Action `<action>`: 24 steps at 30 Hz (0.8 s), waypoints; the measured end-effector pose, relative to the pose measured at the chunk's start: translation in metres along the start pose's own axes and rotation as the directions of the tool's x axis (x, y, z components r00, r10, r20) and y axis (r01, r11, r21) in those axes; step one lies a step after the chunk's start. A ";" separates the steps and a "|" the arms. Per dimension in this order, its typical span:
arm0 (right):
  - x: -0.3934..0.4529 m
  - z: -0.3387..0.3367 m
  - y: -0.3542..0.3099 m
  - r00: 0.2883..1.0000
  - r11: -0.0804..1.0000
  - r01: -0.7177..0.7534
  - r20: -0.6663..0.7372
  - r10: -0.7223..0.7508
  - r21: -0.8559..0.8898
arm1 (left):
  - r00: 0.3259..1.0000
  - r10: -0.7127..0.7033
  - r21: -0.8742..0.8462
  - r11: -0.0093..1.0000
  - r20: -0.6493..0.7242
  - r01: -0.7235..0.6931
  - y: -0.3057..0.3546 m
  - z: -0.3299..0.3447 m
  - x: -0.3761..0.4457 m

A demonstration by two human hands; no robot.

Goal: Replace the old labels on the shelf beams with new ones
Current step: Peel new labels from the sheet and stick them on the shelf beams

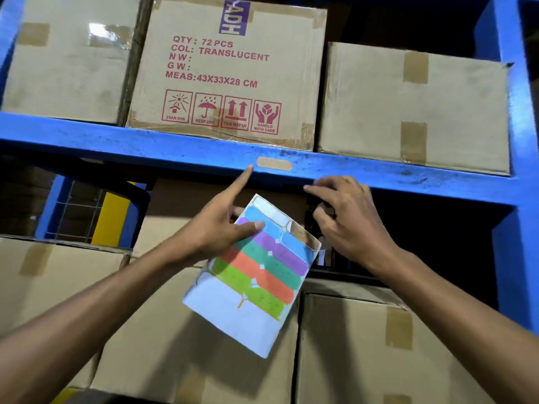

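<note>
A faded tan label is stuck on the front of the blue shelf beam. My left hand grips a sheet of coloured labels with thumb and lower fingers, while its index finger points up and touches the beam just left of the tan label. The sheet shows blue, purple, teal, orange and green strips. My right hand hovers just under the beam to the right of the tan label, its fingers curled and apart; I cannot see anything between them.
Cardboard boxes stand on the beam, the middle box printed with red text. More boxes fill the level below. A blue upright post stands at the right. A yellow and blue frame sits behind at the left.
</note>
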State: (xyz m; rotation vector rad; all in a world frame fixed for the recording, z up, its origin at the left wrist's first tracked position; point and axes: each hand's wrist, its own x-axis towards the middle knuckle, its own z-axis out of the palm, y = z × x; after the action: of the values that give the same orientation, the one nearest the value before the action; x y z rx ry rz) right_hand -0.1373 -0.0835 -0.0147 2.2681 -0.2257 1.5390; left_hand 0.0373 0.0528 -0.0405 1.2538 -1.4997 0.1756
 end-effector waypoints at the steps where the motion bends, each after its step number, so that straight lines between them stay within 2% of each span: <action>1: -0.009 -0.001 -0.002 1.000 0.999 -0.006 -0.001 0.006 0.038 | 1.000 -0.001 -0.073 0.997 -0.007 0.001 -0.001 0.004 -0.007; 8: -0.053 -0.011 -0.014 0.999 0.996 -0.019 0.034 0.016 0.085 | 0.994 -0.068 -0.361 0.932 -0.086 0.033 -0.003 0.022 -0.049; 13: -0.068 -0.018 -0.020 0.991 0.982 -0.124 0.061 0.116 0.144 | 0.990 -0.109 -0.386 0.920 -0.084 0.068 0.008 0.022 -0.078; 17: -0.077 -0.030 -0.033 0.987 0.973 -0.153 0.070 0.142 0.175 | 0.990 -0.114 -0.368 0.927 -0.079 0.078 0.019 0.022 -0.098; 24: -0.089 -0.051 -0.072 0.997 0.984 0.012 0.068 -0.025 0.180 | 0.994 -0.093 -0.336 0.939 -0.057 0.069 0.039 0.027 -0.127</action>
State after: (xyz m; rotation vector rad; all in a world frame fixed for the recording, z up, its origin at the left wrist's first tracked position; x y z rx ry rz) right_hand -0.1905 -0.0053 -0.0966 2.4582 -0.0878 1.5266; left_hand -0.0325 0.1257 -0.1305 1.0216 -1.3462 -0.0853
